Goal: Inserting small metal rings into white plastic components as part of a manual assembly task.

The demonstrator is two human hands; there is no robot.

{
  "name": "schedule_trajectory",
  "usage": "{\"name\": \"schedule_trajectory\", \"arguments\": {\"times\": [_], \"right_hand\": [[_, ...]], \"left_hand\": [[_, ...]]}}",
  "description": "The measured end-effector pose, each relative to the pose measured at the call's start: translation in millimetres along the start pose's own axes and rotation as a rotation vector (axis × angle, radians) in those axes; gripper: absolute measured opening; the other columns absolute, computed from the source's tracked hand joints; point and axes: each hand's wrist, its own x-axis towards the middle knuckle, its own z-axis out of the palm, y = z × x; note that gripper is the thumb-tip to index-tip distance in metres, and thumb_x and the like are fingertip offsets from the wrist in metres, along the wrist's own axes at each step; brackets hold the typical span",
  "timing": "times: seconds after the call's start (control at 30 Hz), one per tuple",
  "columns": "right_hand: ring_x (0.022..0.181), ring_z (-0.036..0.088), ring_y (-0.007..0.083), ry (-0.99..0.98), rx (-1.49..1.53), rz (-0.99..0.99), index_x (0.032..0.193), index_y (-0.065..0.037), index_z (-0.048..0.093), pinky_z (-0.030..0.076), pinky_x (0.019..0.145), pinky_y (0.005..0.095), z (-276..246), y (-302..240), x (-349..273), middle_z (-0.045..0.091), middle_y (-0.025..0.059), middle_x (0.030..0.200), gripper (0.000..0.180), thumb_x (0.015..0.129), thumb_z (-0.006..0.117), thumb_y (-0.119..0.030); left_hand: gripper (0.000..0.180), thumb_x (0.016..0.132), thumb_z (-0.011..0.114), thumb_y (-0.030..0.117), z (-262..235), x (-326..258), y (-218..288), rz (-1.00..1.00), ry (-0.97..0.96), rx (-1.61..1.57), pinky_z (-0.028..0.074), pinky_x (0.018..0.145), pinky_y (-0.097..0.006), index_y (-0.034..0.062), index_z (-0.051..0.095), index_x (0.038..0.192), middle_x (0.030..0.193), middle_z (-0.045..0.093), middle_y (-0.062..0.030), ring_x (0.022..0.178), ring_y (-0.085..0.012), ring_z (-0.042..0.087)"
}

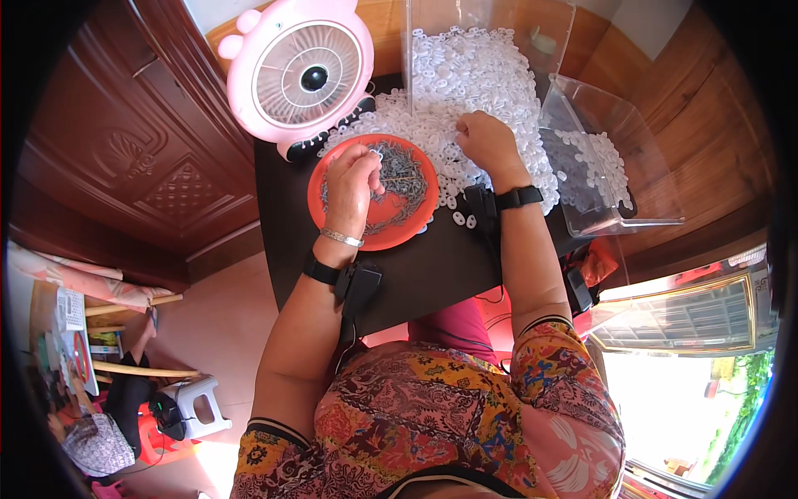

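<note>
- We see the left hand above the orange plate, fingertips pinching one of its small metal pieces.
- The right hand, fingers curled, presses into the white plastic rings heaped just beyond it.
- A clear box stands right of that hand.

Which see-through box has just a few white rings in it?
The clear box on the right, beside the right hand. Only a thin layer of white rings covers its bottom, while the tall clear box behind is heaped with them.
</note>
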Motion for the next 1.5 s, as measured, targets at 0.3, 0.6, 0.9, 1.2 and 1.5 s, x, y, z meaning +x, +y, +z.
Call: {"name": "schedule_trajectory", "arguments": {"times": [0.3, 0.6, 0.9, 1.2, 1.5], "right_hand": [[0.081, 0.062, 0.0360, -0.085, -0.032, 0.041, 0.077, -0.005, 0.064, 0.049, 0.071, 0.0451, 7.5, 0.1, 3.9, 0.065, 0.0184, 0.082, 0.015, 0.073, 0.052, -0.012], [0.070, 0.059, 0.0088, -0.236, 1.116, 0.177, 0.101, 0.000, 0.063, 0.048, 0.065, 0.0231, -7.6, -18.7, 4.7, 0.063, 0.0014, 0.083, 0.019, 0.084, 0.061, -0.010], [0.071, 0.058, 0.0076, -0.443, 1.521, 0.002, 0.100, -0.001, 0.062, 0.049, 0.069, 0.0209, -17.3, -71.9, -10.7, 0.064, 0.0017, 0.084, 0.017, 0.086, 0.063, -0.009], [0.080, 0.061, 0.0089, -0.356, 1.499, -0.041, 0.103, 0.002, 0.062, 0.050, 0.074, 0.0229, -21.6, -83.9, -16.2, 0.065, 0.0038, 0.089, 0.018, 0.085, 0.062, -0.002], [0.086, 0.063, 0.0120, -0.408, 1.559, -0.063, 0.110, 0.004, 0.059, 0.051, 0.080, 0.0252, -23.1, -85.3, -16.5, 0.065, 0.0069, 0.095, 0.024, 0.087, 0.057, 0.002]], "left_hand": [[0.018, 0.086, 0.049, 0.010, 0.7, -0.2, 1.5, -0.006, -0.013, 0.001, 0.042, 0.053, -0.024, 0.0041, 0.050, 0.069, 0.061, 0.046, -0.0013, 0.054, -0.0098, 0.044], [0.018, 0.087, 0.052, 0.013, 1.8, -1.5, 2.7, 0.103, -0.049, 0.015, 0.043, 0.057, -0.024, 0.0022, 0.056, 0.073, 0.061, 0.054, -0.0023, 0.055, -0.0103, 0.051], [0.020, 0.091, 0.049, 0.020, 2.3, -3.4, 3.6, 0.025, -0.120, -0.097, 0.043, 0.068, -0.024, 0.0038, 0.058, 0.082, 0.075, 0.061, -0.0040, 0.070, -0.0116, 0.058], [0.019, 0.090, 0.050, 0.020, 0.7, -1.9, -0.2, 0.010, -0.103, -0.273, 0.044, 0.069, -0.025, 0.0020, 0.057, 0.086, 0.078, 0.062, -0.0060, 0.071, -0.0134, 0.060], [0.018, 0.089, 0.050, 0.018, 0.3, -2.4, 0.4, 0.010, -0.100, -0.286, 0.044, 0.069, -0.026, 0.0009, 0.058, 0.087, 0.078, 0.062, -0.0067, 0.071, -0.0143, 0.060]]}}
